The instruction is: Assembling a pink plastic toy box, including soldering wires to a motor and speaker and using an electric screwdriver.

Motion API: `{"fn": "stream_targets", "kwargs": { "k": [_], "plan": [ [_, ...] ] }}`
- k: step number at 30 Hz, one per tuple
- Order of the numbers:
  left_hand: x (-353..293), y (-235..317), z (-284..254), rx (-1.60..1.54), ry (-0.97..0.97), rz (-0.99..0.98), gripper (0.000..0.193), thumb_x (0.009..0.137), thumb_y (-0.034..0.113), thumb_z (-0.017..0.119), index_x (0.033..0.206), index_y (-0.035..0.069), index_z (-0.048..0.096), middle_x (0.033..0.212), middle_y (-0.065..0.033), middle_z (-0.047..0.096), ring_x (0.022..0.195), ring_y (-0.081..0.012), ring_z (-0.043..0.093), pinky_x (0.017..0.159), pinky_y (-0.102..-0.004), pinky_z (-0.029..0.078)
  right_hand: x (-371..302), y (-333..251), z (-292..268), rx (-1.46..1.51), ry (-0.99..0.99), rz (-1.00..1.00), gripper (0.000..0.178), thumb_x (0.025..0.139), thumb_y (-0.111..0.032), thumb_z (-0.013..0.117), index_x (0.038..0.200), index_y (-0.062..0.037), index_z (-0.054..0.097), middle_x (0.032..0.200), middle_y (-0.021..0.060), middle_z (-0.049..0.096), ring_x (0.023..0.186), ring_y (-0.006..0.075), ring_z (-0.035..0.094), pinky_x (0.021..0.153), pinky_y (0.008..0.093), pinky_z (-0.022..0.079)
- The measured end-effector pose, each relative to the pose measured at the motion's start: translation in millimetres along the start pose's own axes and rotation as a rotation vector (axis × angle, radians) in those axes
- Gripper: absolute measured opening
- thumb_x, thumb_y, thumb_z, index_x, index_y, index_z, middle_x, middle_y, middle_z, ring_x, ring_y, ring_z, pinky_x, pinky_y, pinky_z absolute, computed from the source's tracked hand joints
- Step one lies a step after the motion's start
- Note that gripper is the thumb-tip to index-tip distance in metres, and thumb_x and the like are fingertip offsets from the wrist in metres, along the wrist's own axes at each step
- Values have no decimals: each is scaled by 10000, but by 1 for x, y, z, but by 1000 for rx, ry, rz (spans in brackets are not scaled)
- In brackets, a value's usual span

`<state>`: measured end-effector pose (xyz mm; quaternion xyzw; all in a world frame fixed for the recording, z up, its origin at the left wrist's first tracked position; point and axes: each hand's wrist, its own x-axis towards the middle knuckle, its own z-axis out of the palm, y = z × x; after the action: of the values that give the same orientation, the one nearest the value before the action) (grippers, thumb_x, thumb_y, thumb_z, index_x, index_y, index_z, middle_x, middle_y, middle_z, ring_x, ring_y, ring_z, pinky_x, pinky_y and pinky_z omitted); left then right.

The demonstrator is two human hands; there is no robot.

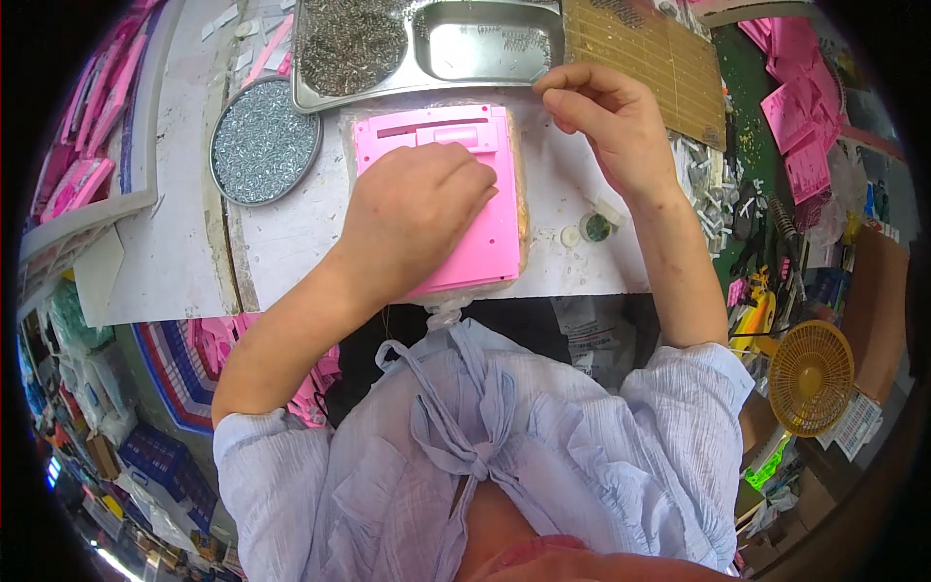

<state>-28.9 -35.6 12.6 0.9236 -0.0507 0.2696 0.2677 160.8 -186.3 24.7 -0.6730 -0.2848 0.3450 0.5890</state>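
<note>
Two bare hands are working over one pink casing [492, 238], which is lying flat on a plastic-wrapped pad [525, 218] upon the white surface [291, 257]. The left hand [412, 213] is the nearer one: it is resting across the casing's middle, its fingers curling over, their tips hidden, so I cannot tell whether they are pinching anything. The right hand [611, 121] is hanging just off the far right corner, thumb and forefinger bending close together beside the metal tray [427, 89]; whether something small is sitting between them I cannot tell. From those right fingers the casing is lying leftward and nearer the body. Its long axis is running away from the person, its slotted end pointing past the left fingers toward the tray, its other end pointing back bodyward.
</note>
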Motion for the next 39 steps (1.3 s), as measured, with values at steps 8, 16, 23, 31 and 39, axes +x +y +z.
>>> {"fn": "stream_targets", "kwargs": {
  "k": [8,16,23,31,39],
  "plan": [
    [1,2,-3,72,-190,40,157,765,84,726,920,70,708,837,-48,651,761,-239,634,663,-362,499,-13,6,2,-55,-1,-75,184,916,-63,714,1075,27,731,902,83,725,803,114,626,713,258,487],
    [4,5,-4,83,-210,-31,157,775,93,750,928,67,726,833,-54,651,771,-239,649,663,-374,526,-1,-5,11,-112,-61,-103,169,879,-89,754,1005,23,766,944,70,760,873,126,696,824,276,543],
    [2,5,-2,46,-123,4,97,800,84,756,890,58,732,804,-60,651,722,-232,654,623,-368,530,8,2,15,-158,-91,-96,175,898,-84,752,1043,14,764,971,75,754,869,112,665,793,263,536],
    [-23,5,-39,-132,-33,-365,81,857,37,732,894,9,666,806,-103,607,695,-279,607,593,-364,481,15,8,27,-512,-45,-195,125,891,-92,749,976,-2,767,850,43,732,781,89,655,725,253,526],
    [-30,17,-18,-153,-15,-234,136,818,62,755,905,42,652,858,-96,612,750,-300,602,649,-400,479,30,-2,23,-569,-184,-67,170,861,-154,759,976,-30,771,821,29,699,728,98,619,665,261,489]
  ]
}}
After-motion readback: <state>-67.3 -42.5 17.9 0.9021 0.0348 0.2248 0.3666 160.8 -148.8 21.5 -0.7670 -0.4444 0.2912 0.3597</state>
